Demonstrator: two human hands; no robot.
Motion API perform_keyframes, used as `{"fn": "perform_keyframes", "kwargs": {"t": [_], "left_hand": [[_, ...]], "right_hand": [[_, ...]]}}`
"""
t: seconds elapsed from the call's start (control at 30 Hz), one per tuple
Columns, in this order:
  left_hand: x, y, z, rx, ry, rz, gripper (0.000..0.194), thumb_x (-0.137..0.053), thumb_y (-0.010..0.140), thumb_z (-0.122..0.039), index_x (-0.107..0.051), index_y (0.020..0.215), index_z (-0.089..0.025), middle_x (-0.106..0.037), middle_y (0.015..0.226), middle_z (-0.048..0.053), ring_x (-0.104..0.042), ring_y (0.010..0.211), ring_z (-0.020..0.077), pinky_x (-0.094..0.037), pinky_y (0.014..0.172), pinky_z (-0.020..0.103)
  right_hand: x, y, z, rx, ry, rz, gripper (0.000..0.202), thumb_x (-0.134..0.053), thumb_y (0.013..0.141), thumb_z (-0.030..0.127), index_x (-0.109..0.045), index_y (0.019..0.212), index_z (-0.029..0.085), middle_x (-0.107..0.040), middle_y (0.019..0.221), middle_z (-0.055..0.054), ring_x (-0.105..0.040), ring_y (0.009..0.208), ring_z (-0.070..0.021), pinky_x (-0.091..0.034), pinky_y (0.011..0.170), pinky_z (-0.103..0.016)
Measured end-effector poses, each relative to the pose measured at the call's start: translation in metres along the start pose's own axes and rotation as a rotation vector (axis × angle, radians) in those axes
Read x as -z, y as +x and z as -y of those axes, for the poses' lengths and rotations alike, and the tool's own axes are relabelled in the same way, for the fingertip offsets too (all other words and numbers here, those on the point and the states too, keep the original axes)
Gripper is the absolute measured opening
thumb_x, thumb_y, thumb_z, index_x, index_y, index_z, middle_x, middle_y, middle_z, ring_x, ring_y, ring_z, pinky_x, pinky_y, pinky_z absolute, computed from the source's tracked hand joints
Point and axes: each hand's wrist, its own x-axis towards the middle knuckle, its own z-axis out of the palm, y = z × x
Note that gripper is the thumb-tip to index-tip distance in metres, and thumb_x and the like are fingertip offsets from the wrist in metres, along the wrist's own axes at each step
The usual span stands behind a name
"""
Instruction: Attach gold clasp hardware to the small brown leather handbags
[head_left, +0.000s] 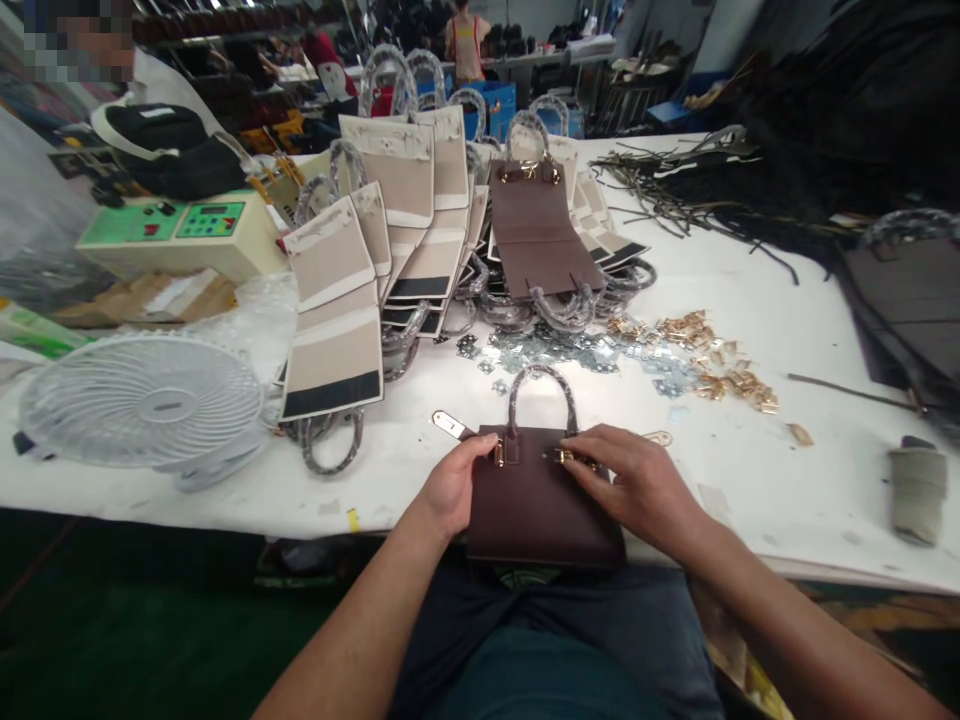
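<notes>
**Brown bag [544, 515] between two hands at the bench [757, 470]**

The bag lies at the bench's near edge, directly above the person's lap, its wrapped handle [540, 372] arching away from the body. Left hand [450, 488]: the grip pinches the bag's side, thumb on the front face beside a gold buckle [499, 453]. Right hand [641, 482]: thumb and fingertips pinch a second gold fitting [562, 456] near the top edge; the finer contact is hidden from where I stand. Beyond the handle are scattered silver plates [525, 352], with loose gold pieces [739, 385] to their right. Behind these, beige panels [334, 345] with wrapped handles lie heaped. A white fan [142, 395] stands at the left.
</notes>
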Motion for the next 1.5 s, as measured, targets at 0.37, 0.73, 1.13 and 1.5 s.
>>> {"fn": "perform_keyframes", "kwargs": {"t": [0.37,0.73,1.13,1.5], "left_hand": [[0.012,0.003,0.002,-0.008,-0.094,0.095,0.040,-0.064,0.091,-0.039,-0.072,0.111,-0.006,-0.078,0.101,0.016,-0.072,0.108,0.0359,-0.054,0.099,0.051],[0.010,0.002,-0.001,0.069,-0.217,0.188,0.047,-0.053,0.100,-0.045,-0.070,0.119,-0.005,-0.078,0.105,0.020,-0.073,0.108,0.0342,-0.050,0.108,0.049],[0.013,0.006,-0.003,0.107,-0.257,0.190,0.052,-0.048,0.103,-0.048,-0.069,0.124,-0.006,-0.078,0.105,0.019,-0.074,0.106,0.0339,-0.050,0.107,0.048],[0.013,0.006,-0.003,0.119,-0.249,0.171,0.052,-0.047,0.103,-0.048,-0.070,0.122,-0.006,-0.078,0.104,0.019,-0.074,0.105,0.0339,-0.050,0.106,0.048]], "right_hand": [[-0.013,0.009,0.003,-0.003,0.004,-0.011,0.024,-0.066,0.097,0.033,-0.072,0.119,0.025,-0.075,0.100,-0.006,-0.070,0.090,-0.0218,-0.057,0.080,-0.036],[-0.012,0.002,-0.004,-0.048,0.141,-0.009,0.019,-0.068,0.096,0.027,-0.075,0.114,0.027,-0.075,0.102,-0.003,-0.070,0.094,-0.0181,-0.057,0.082,-0.033],[0.001,0.008,-0.004,-0.102,0.211,0.061,0.020,-0.065,0.097,0.028,-0.073,0.115,0.026,-0.072,0.106,-0.005,-0.068,0.096,-0.0183,-0.055,0.079,-0.031],[-0.002,0.016,-0.003,0.048,0.081,0.115,0.022,-0.061,0.099,0.025,-0.072,0.119,0.025,-0.072,0.109,-0.007,-0.068,0.098,-0.0188,-0.056,0.083,-0.033]]}}
